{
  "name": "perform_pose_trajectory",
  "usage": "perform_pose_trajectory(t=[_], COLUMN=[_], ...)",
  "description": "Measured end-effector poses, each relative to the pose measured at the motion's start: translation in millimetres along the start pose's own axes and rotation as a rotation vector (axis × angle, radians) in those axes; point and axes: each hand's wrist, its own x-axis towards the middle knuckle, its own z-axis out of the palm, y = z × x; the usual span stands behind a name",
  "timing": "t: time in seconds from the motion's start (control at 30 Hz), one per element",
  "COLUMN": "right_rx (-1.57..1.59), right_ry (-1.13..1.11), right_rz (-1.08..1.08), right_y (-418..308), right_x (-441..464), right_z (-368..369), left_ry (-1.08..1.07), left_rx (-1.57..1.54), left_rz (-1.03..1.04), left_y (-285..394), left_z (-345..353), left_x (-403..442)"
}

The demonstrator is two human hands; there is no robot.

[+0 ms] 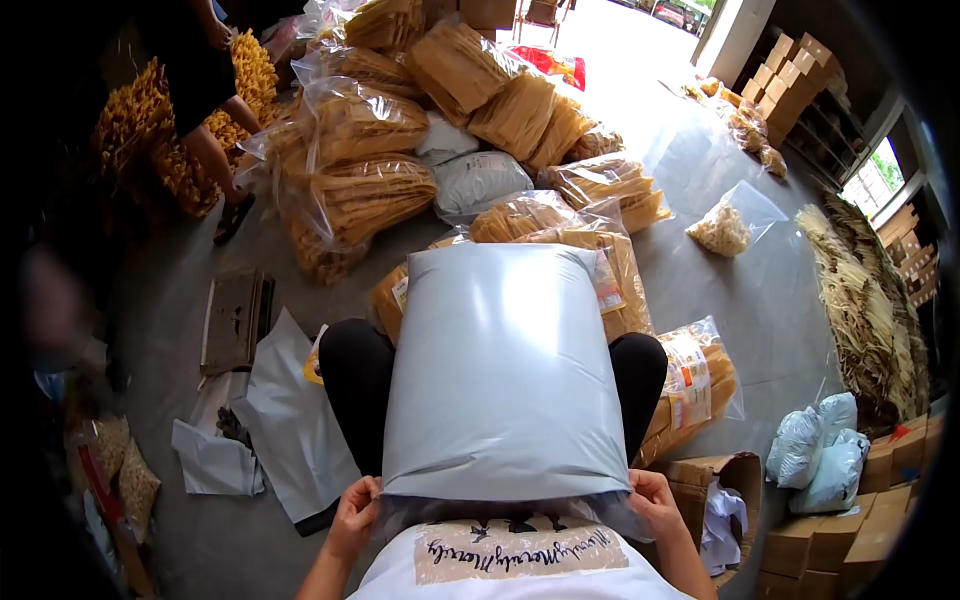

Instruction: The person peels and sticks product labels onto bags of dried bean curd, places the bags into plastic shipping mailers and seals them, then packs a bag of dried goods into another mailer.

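A large, full white plastic mailing bag (505,370) lies across my lap between my knees, its mouth toward my body. My left hand (355,510) pinches the near left corner of the bag's mouth. At the opposite corner, my right hand (655,500) grips the edge in the same way. Clear plastic film shows under the opening, close to my shirt. What fills the bag is hidden. Just beyond it lie clear packs of yellowish-brown dried sheets (625,270), and one labelled pack (690,385) rests by my right knee.
Flat white mailing bags (290,410) lie on the floor at left, near a brown flat box (235,320). An open carton (735,500) stands at right, beside filled white parcels (820,455). A big heap of bagged goods (370,130) rises ahead. Another person (205,120) stands at upper left.
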Motion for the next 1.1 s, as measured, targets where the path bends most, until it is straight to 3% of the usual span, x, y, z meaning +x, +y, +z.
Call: perform_pose_trajectory(t=[0.1, 0.17, 0.2, 0.3, 0.33, 0.37, 0.43, 0.5, 0.6, 0.63, 0.67, 0.7, 0.73, 0.77, 0.8, 0.87, 0.97, 1.0, 1.03, 1.1], right_rx=[-0.022, -0.101, -0.121, -0.194, -0.146, -0.094, -0.105, -0.139, -0.106, -0.029, -0.135, -0.252, -0.555, -0.643, -0.586, 0.033, 0.286, 0.328, 0.129, -0.220], right_ry=[0.008, -0.003, 0.013, 0.006, 0.063, 0.122, 0.336, 0.443, 0.362, 0.239, 0.279, 0.342, 0.497, 0.570, 0.560, 0.304, 0.041, -0.012, -0.070, -0.159], right_rz=[-0.020, 0.038, -0.034, -0.244, -0.326, -0.408, -0.531, -0.679, -0.884, -0.907, -0.919, -0.966, -1.096, -1.141, -1.138, -0.839, -0.498, -0.432, -0.476, -0.501], right_y=[-8.6, -17.6, -19.5, -44.0, -59.6, -79.3, -122.0, -149.8, -161.9, -167.3, -160.0, -152.8, -145.3, -140.5, -132.5, -120.4, -87.9, -83.2, -84.0, -85.9], right_x=[4.8, 17.6, 28.6, 68.4, 81.3, 92.6, 121.6, 132.1, 136.7, 127.1, 132.1, 138.0, 143.8, 146.8, 145.8, 122.4, 102.8, 96.3, 89.6, 83.1], right_z=[9.2, 21.7, 28.7, 40.6, 51.5, 67.3, 96.0, 116.0, 104.9, 115.6, 104.8, 96.4, 95.8, 91.2, 92.6, 111.0, 99.5, 98.9, 105.4, 112.1], left_ry=[0.045, 0.244, 0.455, 0.515, 0.518, 0.524, 0.575, 0.435, 0.303, 0.341, 0.373, 0.373, 0.221, 0.072, 0.085, 0.083, 0.113, 0.082, 0.009, -0.079], left_rx=[0.011, 0.064, -0.035, 0.039, 0.142, 0.040, -0.018, 0.019, 0.052, 0.277, 0.508, 0.515, 0.445, 0.373, 0.442, 0.421, 0.674, 0.768, 0.879, 1.234], left_rz=[-0.059, 0.022, 0.058, 0.366, 0.370, 0.572, 0.722, 0.889, 1.014, 1.099, 1.170, 1.159, 1.045, 0.937, 0.997, 0.983, 1.138, 1.202, 1.313, 1.091], left_y=[-7.0, 1.6, 10.7, -4.0, 26.3, 49.2, 116.1, 171.0, 226.5, 238.3, 246.1, 253.1, 261.1, 266.3, 264.9, 256.4, 254.6, 253.5, 253.2, 258.7], left_z=[-3.1, 27.2, 56.7, 35.1, 54.6, 71.5, 109.6, 135.9, 166.5, 174.7, 179.4, 180.8, 180.5, 179.7, 180.4, 186.6, 189.1, 186.8, 193.3, 203.3], left_x=[-8.9, 8.2, 21.9, 66.3, 82.3, 101.6, 125.3, 135.7, 139.1, 137.1, 140.4, 152.4, 167.6, 179.0, 190.1, 194.4, 212.6, 227.0, 228.3, 222.0])
